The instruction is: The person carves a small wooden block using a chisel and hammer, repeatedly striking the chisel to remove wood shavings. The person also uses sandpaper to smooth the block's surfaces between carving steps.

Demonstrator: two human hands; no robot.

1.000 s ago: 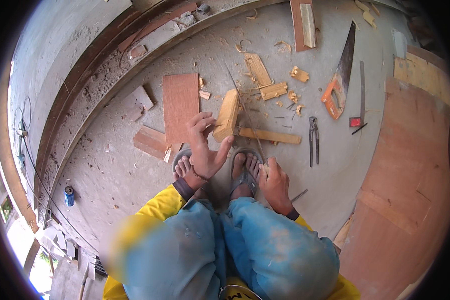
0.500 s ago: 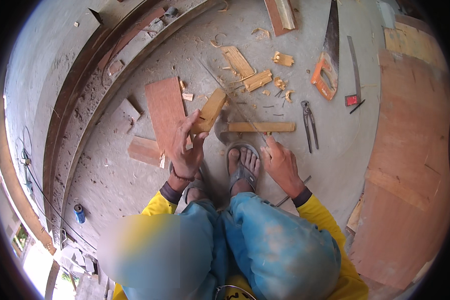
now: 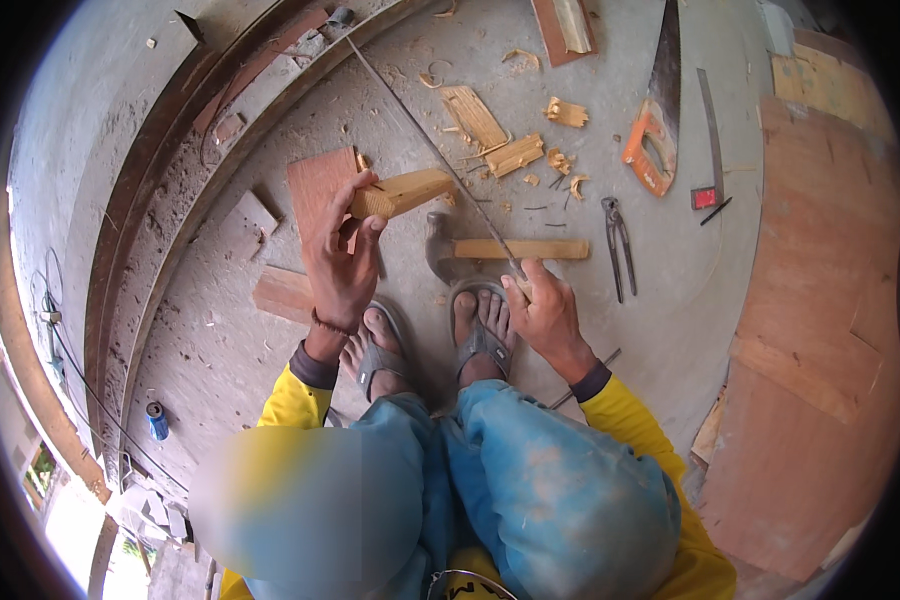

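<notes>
My left hand (image 3: 345, 255) grips a short wooden block (image 3: 410, 192) between thumb and fingers, its cut end facing me and its tapered end pointing right. My right hand (image 3: 548, 310) is closed around the near end of a long, narrow metal tool (image 3: 425, 140), which slants up to the far left. That tool passes close to the block's tapered end; whether they touch I cannot tell. Whether it is a blade seen edge-on or a rod is unclear. Just beyond my feet, a hammer (image 3: 520, 249) with a wooden handle lies on the floor.
A handsaw (image 3: 652, 145) with an orange handle, pincers (image 3: 618, 250) and a metal strip (image 3: 708, 130) lie to the right. Wood offcuts (image 3: 473, 117) and shavings are scattered ahead. Plywood sheets (image 3: 800, 330) cover the far right. A blue can (image 3: 157, 421) stands at left.
My left hand has moved left and tilted the block toward level. The metal tool's far end has swung farther away and left. The hammer's head has come into clearer view.
</notes>
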